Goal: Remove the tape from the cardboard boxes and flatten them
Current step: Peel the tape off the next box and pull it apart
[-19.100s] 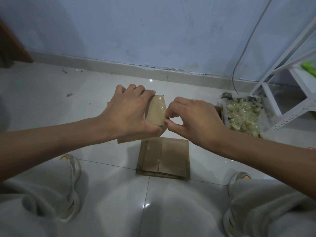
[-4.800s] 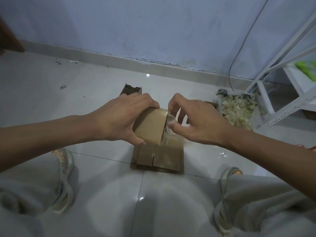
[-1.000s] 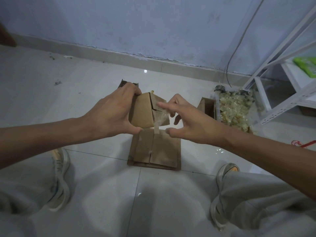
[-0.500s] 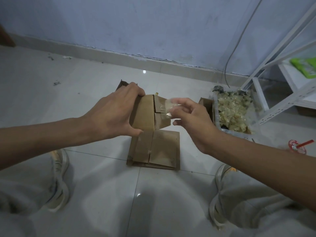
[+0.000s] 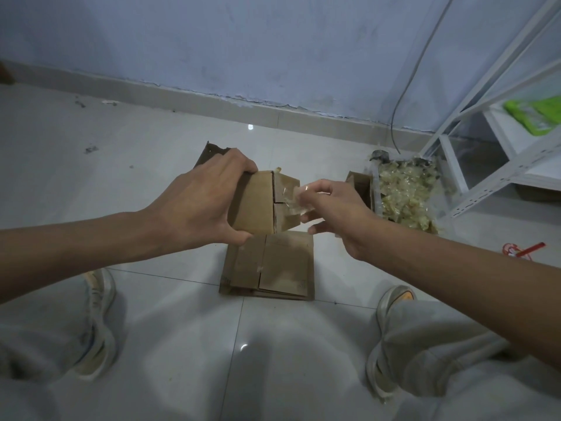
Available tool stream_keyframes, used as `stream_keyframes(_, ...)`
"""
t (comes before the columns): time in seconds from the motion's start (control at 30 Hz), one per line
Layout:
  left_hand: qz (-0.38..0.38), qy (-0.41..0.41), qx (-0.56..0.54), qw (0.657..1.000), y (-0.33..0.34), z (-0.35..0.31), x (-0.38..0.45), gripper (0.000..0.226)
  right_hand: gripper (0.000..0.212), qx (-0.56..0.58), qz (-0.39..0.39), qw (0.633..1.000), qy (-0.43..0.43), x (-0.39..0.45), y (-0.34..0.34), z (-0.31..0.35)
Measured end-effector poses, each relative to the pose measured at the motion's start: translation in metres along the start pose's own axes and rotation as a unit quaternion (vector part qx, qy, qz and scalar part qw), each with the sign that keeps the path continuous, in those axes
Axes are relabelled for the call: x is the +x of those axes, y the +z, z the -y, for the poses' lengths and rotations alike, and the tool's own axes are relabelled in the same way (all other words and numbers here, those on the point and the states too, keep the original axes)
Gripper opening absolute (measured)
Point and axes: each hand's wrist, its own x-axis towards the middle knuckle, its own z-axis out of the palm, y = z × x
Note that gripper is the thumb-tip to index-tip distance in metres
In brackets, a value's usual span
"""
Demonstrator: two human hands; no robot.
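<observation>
Around the work lie a stack of flattened cardboard [image 5: 268,265] on the white tiled floor [image 5: 136,165] between the person's shoes, a torn brown piece [image 5: 209,153] behind the left hand, and a red-and-white scrap [image 5: 520,250] at the right. A clear container [image 5: 406,196] filled with crumpled used tape sits at the foot of a white metal shelf [image 5: 491,165] against the pale blue wall [image 5: 273,47], with a small open carton [image 5: 359,183] just beside it. The left hand [image 5: 203,202] has its grip curled around the cardboard box [image 5: 261,205], held above the stack, while the right hand [image 5: 331,208] pinches a strip of clear tape [image 5: 296,199] at the box's flaps.
</observation>
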Motion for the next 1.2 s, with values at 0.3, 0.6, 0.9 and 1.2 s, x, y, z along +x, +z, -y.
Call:
stream_keyframes(0.3, 0.028, 0.011, -0.034, 0.999, 0.006, 0.002, 0.002, 0.100, 0.012, -0.056, -0.027, 0.996, -0.066, 0.008, 0.003, 0.001)
stream_keyframes(0.6, 0.038, 0.033, -0.033, 0.998, 0.004, 0.007, 0.003, 0.108, 0.029, -0.011, 0.078, 0.993, -0.087, 0.003, 0.003, 0.011)
stream_keyframes(0.9, 0.054, 0.035, -0.051, 0.997, 0.004, 0.005, 0.005, 0.098, 0.022, -0.037, 0.063, 0.995, -0.070, 0.000, 0.009, 0.002)
stream_keyframes(1.2, 0.024, 0.024, -0.027, 0.999, 0.015, -0.001, 0.001, 0.089, 0.014, -0.011, 0.123, 0.990, -0.067, 0.004, 0.012, -0.002)
